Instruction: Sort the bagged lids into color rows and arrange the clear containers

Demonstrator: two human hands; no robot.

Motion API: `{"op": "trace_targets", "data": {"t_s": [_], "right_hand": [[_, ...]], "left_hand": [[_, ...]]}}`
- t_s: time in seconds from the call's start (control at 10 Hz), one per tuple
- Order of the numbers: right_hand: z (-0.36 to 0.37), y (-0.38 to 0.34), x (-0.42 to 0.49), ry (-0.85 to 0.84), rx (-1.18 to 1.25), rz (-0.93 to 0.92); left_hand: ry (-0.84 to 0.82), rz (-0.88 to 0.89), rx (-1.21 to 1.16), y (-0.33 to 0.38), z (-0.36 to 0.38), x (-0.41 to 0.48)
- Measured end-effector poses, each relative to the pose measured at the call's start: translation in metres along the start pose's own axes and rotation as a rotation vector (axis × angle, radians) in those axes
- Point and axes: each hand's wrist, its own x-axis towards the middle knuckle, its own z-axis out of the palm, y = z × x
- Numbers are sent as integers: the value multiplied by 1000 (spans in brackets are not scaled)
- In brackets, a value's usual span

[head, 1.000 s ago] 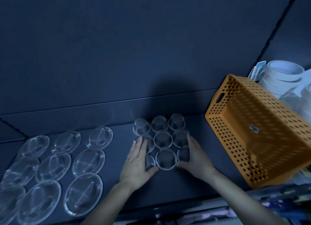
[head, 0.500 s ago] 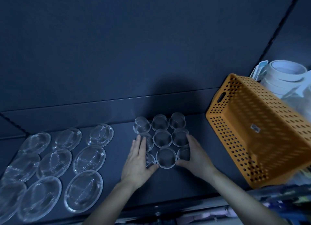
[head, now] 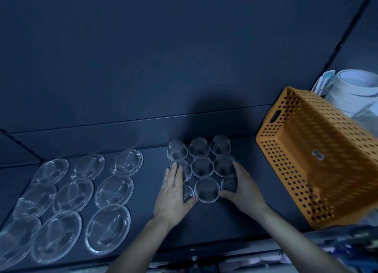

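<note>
Nearest me there's some blurry clutter below the worktop (head: 143, 227) edge, can't make any of it out. Then my hands. My left hand (head: 173, 193) is lying flat with the fingers straight, pressing against the left side of the cups (head: 202, 166) and covering most of the near-left one. My right hand (head: 243, 189) is cupping the near-right cup, thumb hooking round to the front-middle cup (head: 206, 189).

The cups are sitting in a three-by-three block in the middle of the worktop, most of them touching. I'm guessing these are thin clear plastic: super light, kinda slick, easy to dent and happy to tip or skate off. So I'm thinking flat pressure low on the outer walls, both sides at once, rather than pinching a rim. The far-left cup is looking a bit out of line with the rest.

Off to my left the clear lids (head: 114, 189) are lying in rows, the nearest ones running off the frame edge. No colour showing on them in this dim light, and I honestly can't tell whether the cups are mouth-up or mouth-down.

Further right an orange basket (head: 306, 160) is sitting tilted, its near corner getting lost in the blur. Behind it there are white tape rolls (head: 356, 84), partly cut off.
</note>
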Motion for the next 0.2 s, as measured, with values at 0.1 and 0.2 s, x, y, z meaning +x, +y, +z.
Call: {"op": "trace_targets", "data": {"t_s": [0.1, 0.2], "right_hand": [[2, -1, 0, 8, 3, -2], [0, -4, 0, 36, 31, -13]], "left_hand": [[-32, -21, 4, 4, -3, -1], [-48, -1, -29, 5, -10, -5]]}}
